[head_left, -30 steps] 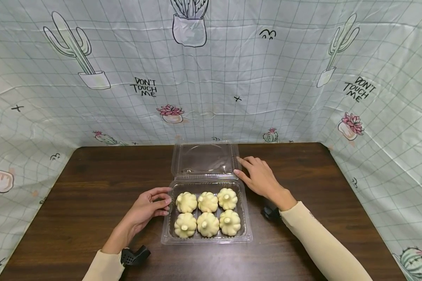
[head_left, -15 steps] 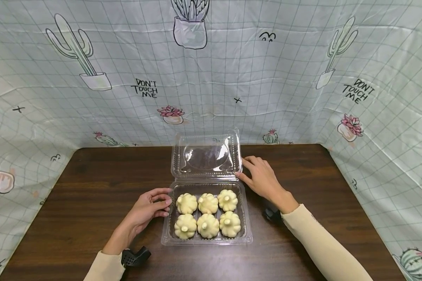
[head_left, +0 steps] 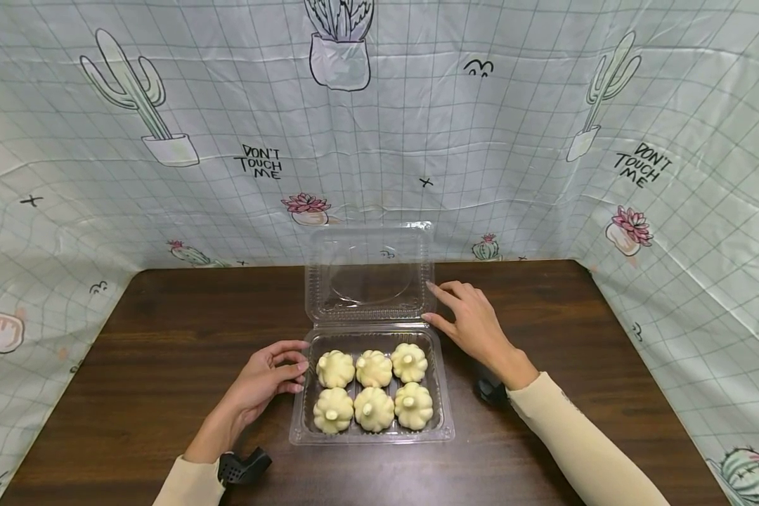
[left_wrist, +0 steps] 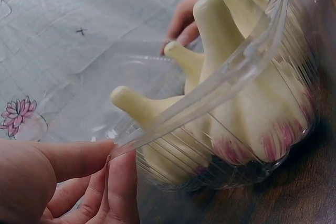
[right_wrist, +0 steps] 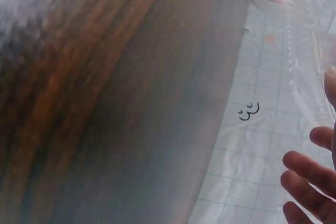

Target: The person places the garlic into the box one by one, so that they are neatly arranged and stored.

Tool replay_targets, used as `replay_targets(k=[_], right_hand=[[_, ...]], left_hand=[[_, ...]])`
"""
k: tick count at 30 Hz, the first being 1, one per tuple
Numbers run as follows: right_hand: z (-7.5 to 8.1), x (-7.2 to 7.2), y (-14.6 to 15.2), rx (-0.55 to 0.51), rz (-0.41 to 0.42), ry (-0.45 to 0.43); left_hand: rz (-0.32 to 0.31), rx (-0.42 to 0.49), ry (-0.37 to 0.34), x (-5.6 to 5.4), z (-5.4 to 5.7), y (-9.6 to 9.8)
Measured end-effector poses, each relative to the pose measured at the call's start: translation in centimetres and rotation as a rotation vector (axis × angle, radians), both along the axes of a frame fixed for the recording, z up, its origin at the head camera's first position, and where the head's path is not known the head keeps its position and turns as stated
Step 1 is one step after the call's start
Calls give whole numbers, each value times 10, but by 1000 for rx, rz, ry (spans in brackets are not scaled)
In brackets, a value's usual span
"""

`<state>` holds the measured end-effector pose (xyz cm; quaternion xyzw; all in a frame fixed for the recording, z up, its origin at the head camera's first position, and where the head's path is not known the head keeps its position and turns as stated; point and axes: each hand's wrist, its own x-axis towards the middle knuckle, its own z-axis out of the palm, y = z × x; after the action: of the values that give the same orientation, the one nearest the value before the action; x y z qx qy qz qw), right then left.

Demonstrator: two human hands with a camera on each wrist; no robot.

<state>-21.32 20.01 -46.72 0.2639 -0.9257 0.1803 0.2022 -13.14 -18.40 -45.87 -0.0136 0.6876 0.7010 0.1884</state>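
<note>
A clear plastic clamshell container [head_left: 444,422] lies on the table with its hinged lid [head_left: 370,281] raised at the far side. Several pale garlic bulbs [head_left: 374,409] sit in two rows in its base, stems up; the left wrist view shows pinkish streaks low on the nearest bulb [left_wrist: 262,108]. My left hand [head_left: 262,376] pinches the base's left rim between thumb and fingers. At the lid's lower right edge, near the hinge, my right hand [head_left: 474,323] has its thumb and index finger extended against the plastic. In the right wrist view its other fingers [right_wrist: 310,177] are spread and loose.
The dark wooden table [head_left: 183,337] extends to both sides of the container. A patterned cloth [head_left: 379,161] hangs behind the table and along its sides, close to the raised lid. A black wrist device [head_left: 243,465] sits on the left forearm.
The lid has swung up from leaning far back to standing more upright. My right hand has stayed beside its edge with a slight shift; my left hand has kept its hold on the rim.
</note>
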Motion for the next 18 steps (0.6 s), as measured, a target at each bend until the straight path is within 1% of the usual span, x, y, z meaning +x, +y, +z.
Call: replay_targets(k=[12,18], right_hand=[[0,5,1,-73,78,203],[-1,9,3,-89,119,269]], left_hand=[[1,5,-3,1,0,0],[-2,10,-16,1,-1,-1]])
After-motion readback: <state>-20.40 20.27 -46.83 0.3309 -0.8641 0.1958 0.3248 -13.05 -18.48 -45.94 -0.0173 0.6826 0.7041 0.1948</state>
